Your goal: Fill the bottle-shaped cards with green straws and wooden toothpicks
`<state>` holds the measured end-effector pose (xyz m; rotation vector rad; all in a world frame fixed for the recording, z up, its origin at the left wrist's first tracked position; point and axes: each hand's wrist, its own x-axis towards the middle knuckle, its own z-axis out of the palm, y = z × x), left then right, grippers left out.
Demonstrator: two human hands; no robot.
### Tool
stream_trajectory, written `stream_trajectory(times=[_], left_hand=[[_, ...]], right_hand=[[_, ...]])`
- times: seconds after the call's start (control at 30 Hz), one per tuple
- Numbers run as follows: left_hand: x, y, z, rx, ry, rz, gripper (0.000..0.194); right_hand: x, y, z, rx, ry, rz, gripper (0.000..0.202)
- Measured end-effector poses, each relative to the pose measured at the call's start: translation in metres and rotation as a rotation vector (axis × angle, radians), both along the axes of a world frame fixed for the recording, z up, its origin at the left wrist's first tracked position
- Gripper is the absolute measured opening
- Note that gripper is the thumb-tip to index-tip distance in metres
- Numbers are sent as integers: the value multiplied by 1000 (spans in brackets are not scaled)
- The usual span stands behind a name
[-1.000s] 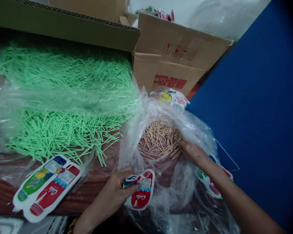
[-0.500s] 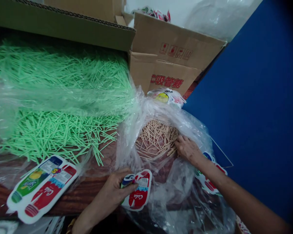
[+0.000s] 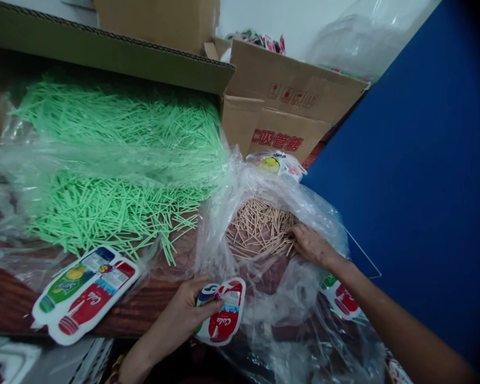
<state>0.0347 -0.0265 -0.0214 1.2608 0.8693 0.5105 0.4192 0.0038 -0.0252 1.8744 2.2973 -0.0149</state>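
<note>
My left hand [image 3: 194,306] grips a bottle-shaped packet [image 3: 226,314] with a red "Cola" print, thumb on its front, at the table's front edge. My right hand [image 3: 310,244] lies at the right side of a pile of thin tan sticks [image 3: 260,221] in a clear plastic bag [image 3: 212,240]. Its fingers are bent onto the sticks; whether they pinch any is hidden. Left of the bag, a large heap of green sticks [image 3: 116,213] spreads partly under clear plastic. A printed double-bottle packet [image 3: 90,290] rests in front of the green heap.
Behind the sticks stand an open cardboard box [image 3: 280,117] and a long cardboard flap [image 3: 104,50]. A white printed packet [image 3: 278,164] lies before the box. Another packet [image 3: 342,298] is partly under my right forearm. A blue surface [image 3: 416,176] fills the right side.
The view has shifted slightly, so the green heap and the left packet appear farther right. My left hand still holds its packet, and my right hand remains at the tan sticks.
</note>
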Motion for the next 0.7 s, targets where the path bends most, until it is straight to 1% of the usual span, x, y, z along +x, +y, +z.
stream_trajectory(times=[0.1, 0.17, 0.3, 0.37, 0.47, 0.57, 0.7], left_hand=[[-1, -2, -1, -2, 18, 33, 19], [-1, -2, -2, -7, 30, 47, 22], [-1, -3, -2, -17, 33, 43, 26], [-1, -3, -1, -11, 33, 38, 25], [0, -3, 0, -2, 30, 21, 24], [0, -5, -3, -5, 25, 27, 24], [-4, -8, -7, -12, 9, 45, 24]], right_hand=[[9, 6, 1, -29, 90, 13, 40], [15, 10, 3, -57, 111, -1, 43], [17, 15, 7, -40, 2, -149, 31], [12, 18, 4, -34, -43, -198, 26], [4, 24, -4, -15, -82, -244, 24], [2, 28, -8, 9, -77, -247, 25], [6, 28, -9, 21, 4, -206, 21]])
